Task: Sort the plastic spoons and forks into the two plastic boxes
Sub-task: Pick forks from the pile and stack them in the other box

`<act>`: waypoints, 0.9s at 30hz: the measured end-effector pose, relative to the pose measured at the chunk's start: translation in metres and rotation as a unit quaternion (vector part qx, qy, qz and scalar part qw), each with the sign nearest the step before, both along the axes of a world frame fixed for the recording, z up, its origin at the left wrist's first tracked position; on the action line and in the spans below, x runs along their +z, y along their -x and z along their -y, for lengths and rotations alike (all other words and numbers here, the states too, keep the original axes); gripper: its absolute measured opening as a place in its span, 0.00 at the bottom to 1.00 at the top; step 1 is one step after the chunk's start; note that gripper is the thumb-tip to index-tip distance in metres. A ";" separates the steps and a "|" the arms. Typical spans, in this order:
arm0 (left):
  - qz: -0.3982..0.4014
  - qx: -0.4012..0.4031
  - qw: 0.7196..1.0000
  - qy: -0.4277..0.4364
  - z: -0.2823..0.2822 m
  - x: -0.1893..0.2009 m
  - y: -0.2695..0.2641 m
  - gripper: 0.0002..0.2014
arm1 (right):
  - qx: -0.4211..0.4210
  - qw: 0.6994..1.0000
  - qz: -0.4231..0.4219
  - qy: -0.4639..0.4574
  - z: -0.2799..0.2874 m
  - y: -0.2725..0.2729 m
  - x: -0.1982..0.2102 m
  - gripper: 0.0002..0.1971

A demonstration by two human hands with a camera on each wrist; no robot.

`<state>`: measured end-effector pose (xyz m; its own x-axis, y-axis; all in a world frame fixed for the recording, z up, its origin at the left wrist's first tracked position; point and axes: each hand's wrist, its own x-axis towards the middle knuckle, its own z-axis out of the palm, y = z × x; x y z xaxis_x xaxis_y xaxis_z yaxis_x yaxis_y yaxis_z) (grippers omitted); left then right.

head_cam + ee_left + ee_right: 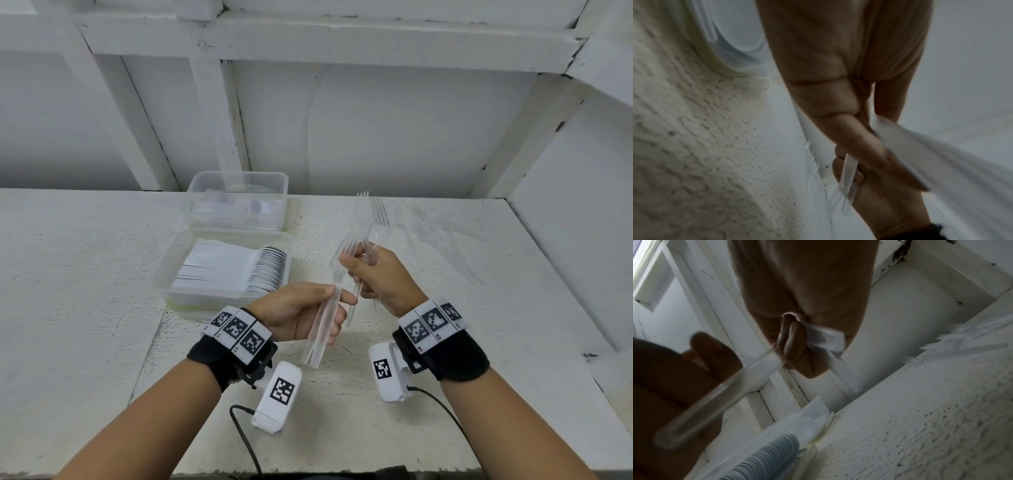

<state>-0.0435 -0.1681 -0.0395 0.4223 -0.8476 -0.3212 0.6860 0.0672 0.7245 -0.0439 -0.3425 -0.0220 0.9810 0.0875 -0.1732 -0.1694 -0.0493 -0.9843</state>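
My left hand (301, 313) grips a small stack of clear plastic forks (320, 330) by the handles, with the handle ends pointing down toward me. My right hand (382, 279) holds a bunch of clear forks (368, 219) upright, tines up. The two hands almost touch above the table, and the right thumb lies against the head of the left hand's forks. The right wrist view shows the right hand's fingers (793, 340) pinching fork handles and the left hand (674, 373) with a clear handle (715, 395). The near box (171, 270) holds a dense row of spoons. The far box (236, 178) holds some clear cutlery.
More clear forks (442, 236) lie loose on the white table, right of my hands; they also show as forks (962, 340) in the right wrist view. The two boxes stand one behind the other at centre left. A white wall and frame close off the back and right.
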 end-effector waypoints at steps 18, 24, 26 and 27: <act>0.104 0.267 0.945 -0.154 0.024 0.009 0.009 0.05 | -0.081 0.985 0.079 0.129 -0.017 0.018 -0.012 0.03; 0.100 0.274 0.944 -0.151 0.023 0.010 0.009 0.06 | -0.057 0.984 0.055 0.158 -0.021 0.019 -0.005 0.12; 0.099 0.287 0.941 -0.152 0.023 0.009 0.008 0.06 | -0.033 0.987 0.053 0.150 -0.020 0.019 -0.004 0.11; 0.096 0.296 0.938 -0.150 0.023 0.008 0.007 0.06 | -0.022 0.989 0.050 0.135 -0.020 0.019 -0.003 0.11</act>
<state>-0.0510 -0.1913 -0.0312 0.8656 -0.3291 -0.3775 0.4473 0.1693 0.8782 -0.0624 -0.3224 -0.0255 0.9963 0.0075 -0.0853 -0.0789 -0.3071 -0.9484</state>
